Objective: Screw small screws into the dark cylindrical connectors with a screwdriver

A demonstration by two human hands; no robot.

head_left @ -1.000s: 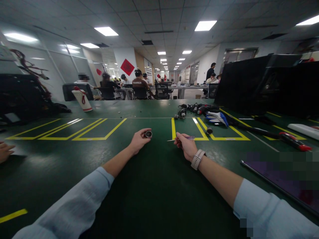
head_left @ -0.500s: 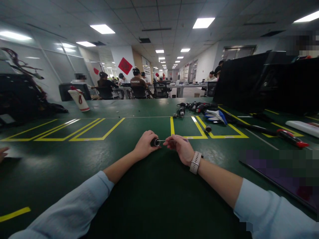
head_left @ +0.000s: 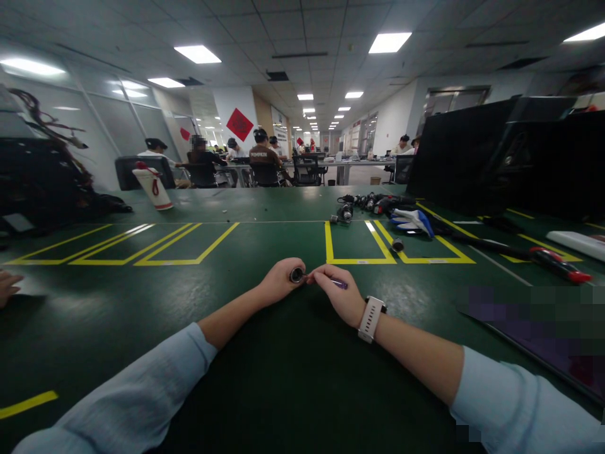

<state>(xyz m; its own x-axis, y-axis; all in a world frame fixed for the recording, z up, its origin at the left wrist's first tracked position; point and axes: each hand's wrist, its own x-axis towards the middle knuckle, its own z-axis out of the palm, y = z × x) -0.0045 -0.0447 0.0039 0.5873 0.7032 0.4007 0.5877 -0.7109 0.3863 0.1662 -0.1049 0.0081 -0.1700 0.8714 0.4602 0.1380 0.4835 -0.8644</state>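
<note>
My left hand [head_left: 278, 282] is closed round a small black cylindrical part with a metal rim [head_left: 296, 275], holding it just above the green table [head_left: 283, 378]. My right hand [head_left: 338, 293], with a pale watch on its wrist, pinches a thin tool with a purple handle [head_left: 336, 283]. The tool's tip points left and meets the open end of the cylinder. Both hands are close together at the table's middle.
Yellow taped boxes [head_left: 354, 249] mark the table beyond the hands. Behind them lie black and metal parts [head_left: 363, 205], a white-blue glove [head_left: 411, 221] and a red-handled screwdriver [head_left: 553, 261]. A dark tablet [head_left: 543, 328] lies right. Another person's hand [head_left: 7, 287] rests far left.
My hands came together from about a hand's width apart. The tool's tip has gone from free in the air to the opening of the cylinder, with the right hand now closer.
</note>
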